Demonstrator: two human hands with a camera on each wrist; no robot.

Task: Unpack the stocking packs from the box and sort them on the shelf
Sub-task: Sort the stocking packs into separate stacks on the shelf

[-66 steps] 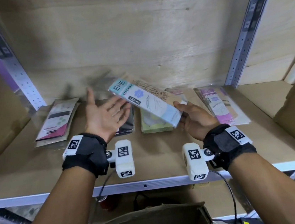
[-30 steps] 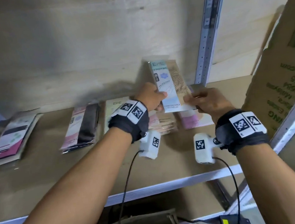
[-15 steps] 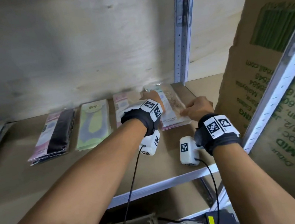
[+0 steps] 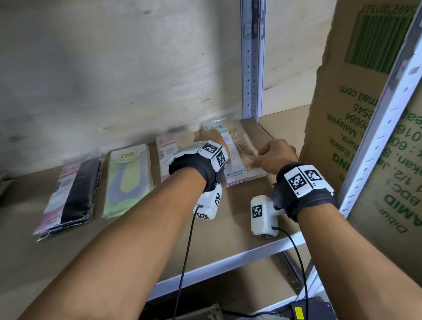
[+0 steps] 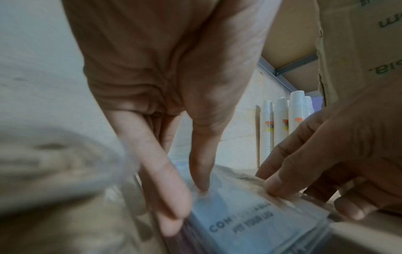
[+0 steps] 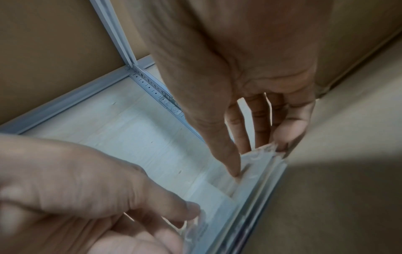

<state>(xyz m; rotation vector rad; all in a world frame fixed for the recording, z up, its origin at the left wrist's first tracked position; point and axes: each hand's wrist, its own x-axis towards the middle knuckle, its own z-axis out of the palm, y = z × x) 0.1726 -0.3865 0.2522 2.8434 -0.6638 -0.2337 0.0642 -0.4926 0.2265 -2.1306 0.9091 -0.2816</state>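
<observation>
A: Where did your blue stocking pack point(image 4: 233, 154) go?

B: A moment ago you held it up. Now it lies on the pile at 1 o'clock on the shelf point(image 4: 134, 238).

A: And your hands?

B: Your left hand point(image 4: 208, 140) presses it flat with straight fingers. Your right hand point(image 4: 277, 155) pinches its edge. Let go next, I think.

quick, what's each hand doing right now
Left hand: open, straight fingers pressing the blue stocking pack.
Right hand: pinching that pack's right edge.
</observation>
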